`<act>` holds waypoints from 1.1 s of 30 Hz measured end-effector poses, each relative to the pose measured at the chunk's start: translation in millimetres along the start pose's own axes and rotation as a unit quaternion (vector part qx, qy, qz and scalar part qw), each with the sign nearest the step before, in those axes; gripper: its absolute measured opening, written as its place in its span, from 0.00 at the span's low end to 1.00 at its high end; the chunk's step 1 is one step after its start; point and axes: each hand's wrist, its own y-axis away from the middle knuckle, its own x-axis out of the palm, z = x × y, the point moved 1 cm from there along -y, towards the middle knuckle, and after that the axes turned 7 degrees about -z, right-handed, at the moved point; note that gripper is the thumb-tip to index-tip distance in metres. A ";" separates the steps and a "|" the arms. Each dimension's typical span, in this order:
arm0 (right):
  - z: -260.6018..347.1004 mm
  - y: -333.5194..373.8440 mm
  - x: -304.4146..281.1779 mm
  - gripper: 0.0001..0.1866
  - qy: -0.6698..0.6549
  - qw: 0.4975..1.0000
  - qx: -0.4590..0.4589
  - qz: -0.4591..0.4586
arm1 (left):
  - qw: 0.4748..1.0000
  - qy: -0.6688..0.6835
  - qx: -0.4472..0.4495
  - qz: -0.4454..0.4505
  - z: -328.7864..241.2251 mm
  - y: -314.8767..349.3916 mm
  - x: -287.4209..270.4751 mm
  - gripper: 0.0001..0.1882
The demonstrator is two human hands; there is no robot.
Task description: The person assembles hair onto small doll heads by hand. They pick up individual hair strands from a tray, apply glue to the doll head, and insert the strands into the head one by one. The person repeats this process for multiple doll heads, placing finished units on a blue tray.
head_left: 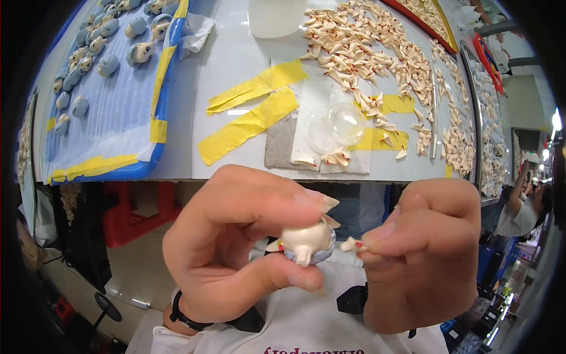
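Between the thumb and fingers of my left hand (230,248) is a small doll head (302,239), cream-coloured with pale blue at its edge. A short stub sticks out on its lower side, and a pointed cream piece with a bit of red and yellow shows at its left. My right hand (424,253) pinches a tiny cream piece with a red mark (351,244), held just right of the doll head and apart from it. Both hands are in front of the table's near edge, above my lap.
Many small cream pointed pieces (354,41) with red marks spread over the table's right half. A clear round dish (345,125) sits on a taped pad (282,144). On the left, a blue tray (132,170) bears several blue-haired doll heads (140,54). A translucent tub (274,17) stands at the back.
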 end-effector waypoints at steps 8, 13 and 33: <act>10.0 4.8 9.2 0.11 0.011 0.998 0.016 -0.059 | 0.999 0.003 -0.036 -0.023 3.1 10.0 0.4 0.28; 15.7 3.3 18.1 0.11 -0.071 0.983 0.100 -0.134 | 1.000 0.007 -0.011 -0.008 2.8 10.1 1.2 0.30; 14.9 -10.4 7.7 0.15 0.046 0.999 -0.008 -0.024 | 0.999 0.001 -0.018 -0.047 -4.8 13.9 -0.8 0.24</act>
